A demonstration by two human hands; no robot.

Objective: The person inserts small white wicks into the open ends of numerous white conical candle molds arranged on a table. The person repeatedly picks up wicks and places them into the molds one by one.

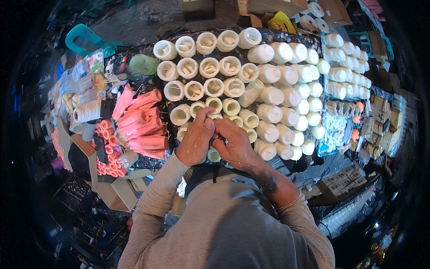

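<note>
Close together over the near part of the table are my left hand and my right hand, their fingertips meeting. Both have fingers bent and pinched. Whatever sits between them, if anything, is hidden or too small to name. Around and beyond them stand rows of hollow white cylinders, upright, many with pale pieces inside. One white cylinder lies tilted at the edge of these rows. Rows of solid white pillar candles are on the right, some showing a short wick. A pale cup shows below my hands.
Pink bundles and a green cup lie on the left, near a white string spool. Small pink tubes fill a spot beside an open cardboard box. More candles stand far right. A teal stool is behind.
</note>
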